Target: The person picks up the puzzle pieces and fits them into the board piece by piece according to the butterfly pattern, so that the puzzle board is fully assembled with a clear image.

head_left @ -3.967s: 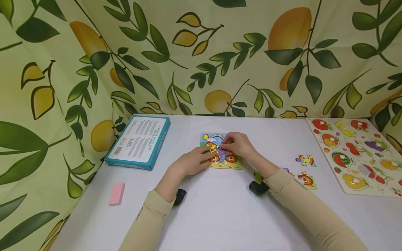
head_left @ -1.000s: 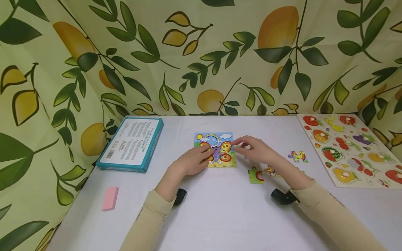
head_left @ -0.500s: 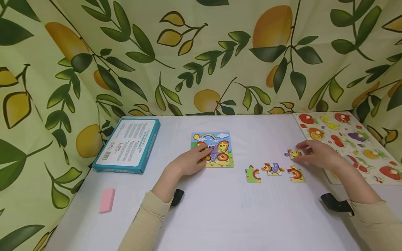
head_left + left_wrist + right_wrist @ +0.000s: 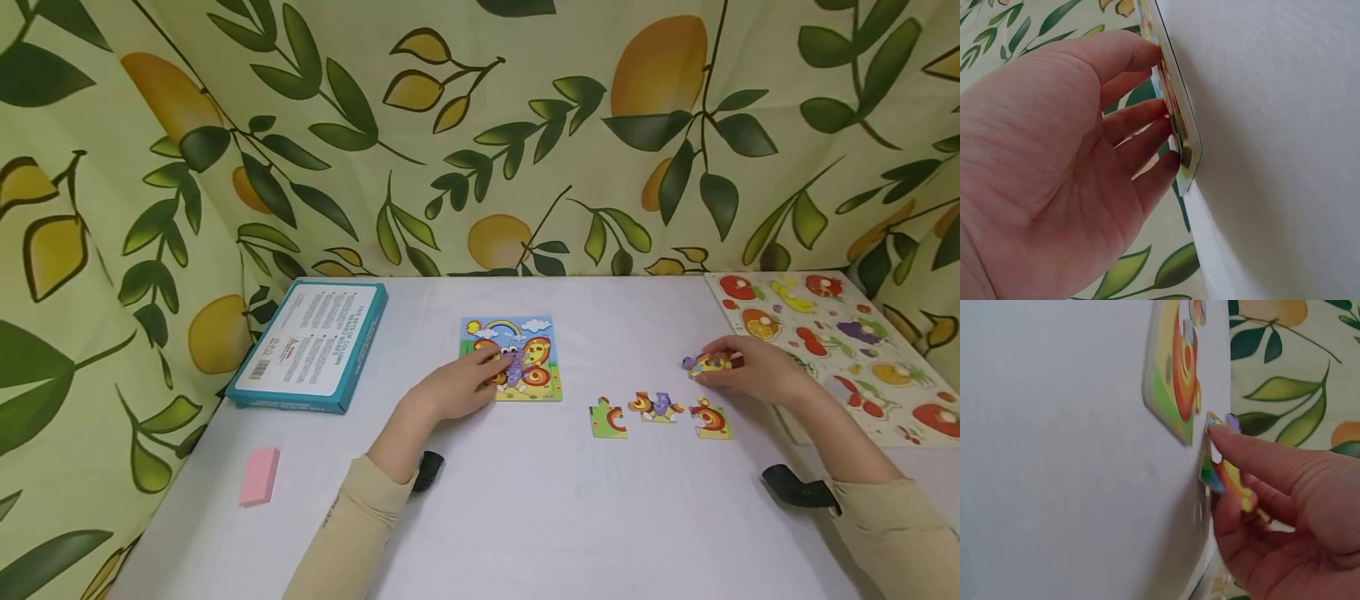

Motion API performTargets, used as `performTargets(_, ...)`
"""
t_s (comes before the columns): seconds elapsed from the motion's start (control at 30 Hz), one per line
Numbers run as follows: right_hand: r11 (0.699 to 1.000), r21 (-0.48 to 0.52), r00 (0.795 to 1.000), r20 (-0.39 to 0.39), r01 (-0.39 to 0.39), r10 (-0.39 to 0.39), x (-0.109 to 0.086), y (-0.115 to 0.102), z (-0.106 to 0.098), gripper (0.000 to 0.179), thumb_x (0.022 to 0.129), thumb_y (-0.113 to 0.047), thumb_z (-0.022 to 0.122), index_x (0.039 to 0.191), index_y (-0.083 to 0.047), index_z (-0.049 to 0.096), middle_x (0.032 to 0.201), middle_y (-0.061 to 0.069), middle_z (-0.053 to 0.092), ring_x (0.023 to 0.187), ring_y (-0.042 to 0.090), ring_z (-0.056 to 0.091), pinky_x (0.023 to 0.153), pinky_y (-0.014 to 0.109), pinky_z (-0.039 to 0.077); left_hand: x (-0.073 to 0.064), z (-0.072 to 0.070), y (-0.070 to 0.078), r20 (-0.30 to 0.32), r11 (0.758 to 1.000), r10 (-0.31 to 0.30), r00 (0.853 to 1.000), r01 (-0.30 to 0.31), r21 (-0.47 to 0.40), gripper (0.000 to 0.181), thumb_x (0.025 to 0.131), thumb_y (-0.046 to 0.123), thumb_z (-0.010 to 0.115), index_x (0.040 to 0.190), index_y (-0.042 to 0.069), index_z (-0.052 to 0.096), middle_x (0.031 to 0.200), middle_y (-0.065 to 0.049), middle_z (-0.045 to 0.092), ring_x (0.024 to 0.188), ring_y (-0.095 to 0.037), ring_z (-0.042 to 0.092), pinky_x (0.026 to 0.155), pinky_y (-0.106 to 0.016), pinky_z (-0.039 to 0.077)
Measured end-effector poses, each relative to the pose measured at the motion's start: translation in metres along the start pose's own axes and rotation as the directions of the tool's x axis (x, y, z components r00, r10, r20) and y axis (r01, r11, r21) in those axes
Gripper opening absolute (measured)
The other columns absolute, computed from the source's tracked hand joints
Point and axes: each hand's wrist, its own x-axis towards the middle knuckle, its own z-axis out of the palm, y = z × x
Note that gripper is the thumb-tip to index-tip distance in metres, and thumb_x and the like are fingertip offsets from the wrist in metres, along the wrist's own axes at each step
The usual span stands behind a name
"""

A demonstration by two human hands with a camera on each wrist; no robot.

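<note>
A square butterfly puzzle board [image 4: 498, 327] lies on the white table, its picture partly covered by my left hand [image 4: 453, 390]. In the left wrist view, my left fingertips rest on the face of the board [image 4: 1175, 94], with the fingers loosely bent. Over to the right, my right hand [image 4: 761, 368] pinches a yellow, red and purple jigsaw piece [image 4: 705, 364] between thumb and fingers. The right wrist view shows that piece tilted, just off the table. Three loose jigsaw pieces lie nearer me: a green one [image 4: 606, 419], a middle one [image 4: 660, 407] and a spiral-patterned one [image 4: 711, 419].
A teal and white box [image 4: 307, 346] lies at the left, with a pink block [image 4: 259, 477] in front of it. At the right lies a fruit peg board [image 4: 847, 350], partly behind my right arm. A patterned cloth [image 4: 495, 150] hangs behind the table.
My right hand has left the puzzle board, moved right and taken hold of a jigsaw piece, which is now tilted. My left hand stays on the board. The head view has shifted slightly.
</note>
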Motion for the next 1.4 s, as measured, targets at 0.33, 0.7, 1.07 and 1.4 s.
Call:
performTargets(0.33, 0.946, 0.304, 0.985, 0.089, 0.113, -0.146, 0.035, -0.084, 0.052, 0.042, 0.102, -0.031, 0.053, 0.130, -0.001, 0.056, 0.103, 0.012, 0.063, 0.081, 0.022, 0.058, 0.070, 0.029, 0.051, 0.002, 0.001, 0.003, -0.002, 0.998, -0.001, 1.000, 0.001, 0.058, 0.050, 0.101, 0.022, 0.046, 0.151, 0.023, 0.039, 0.158, -0.007, 0.027, 0.143, -0.022, 0.029, 0.113, -0.039, 0.031)
performTargets(0.7, 0.937, 0.324, 0.988, 0.029, 0.133, -0.150, 0.082, -0.151, 0.096, 0.028, 0.092, -0.024, 0.070, 0.115, -0.008, 0.068, 0.093, 0.007, 0.064, 0.080, 0.019, 0.059, 0.068, 0.027, 0.052, 0.003, 0.000, -0.001, 0.006, 0.999, -0.014, 1.000, 0.014, 0.048, 0.055, 0.101, 0.026, 0.049, 0.152, 0.015, 0.035, 0.159, -0.004, 0.027, 0.145, -0.021, 0.025, 0.114, -0.038, 0.028)
performTargets(1.07, 0.958, 0.232, 0.981, 0.060, 0.166, -0.184, 0.089, -0.157, 0.097, 0.026, 0.093, -0.021, 0.068, 0.114, -0.007, 0.072, 0.100, 0.007, 0.068, 0.082, 0.020, 0.056, 0.068, 0.027, 0.050, 0.001, 0.000, 0.001, 0.006, 0.999, -0.033, 0.999, 0.033, 0.026, 0.056, 0.100, 0.025, 0.049, 0.154, 0.021, 0.032, 0.159, -0.004, 0.026, 0.145, -0.021, 0.026, 0.113, -0.041, 0.030)
performTargets(1.4, 0.963, 0.178, 0.975, 0.057, 0.203, -0.216, 0.091, -0.156, 0.098, 0.024, 0.093, -0.020, 0.068, 0.113, -0.009, 0.073, 0.107, 0.009, 0.066, 0.088, 0.022, 0.055, 0.073, 0.030, 0.048, 0.002, 0.001, 0.003, 0.002, 0.998, -0.028, 1.000, 0.028, 0.048, 0.055, 0.101, 0.025, 0.049, 0.153, 0.024, 0.032, 0.159, -0.005, 0.027, 0.144, -0.023, 0.028, 0.112, -0.041, 0.032)
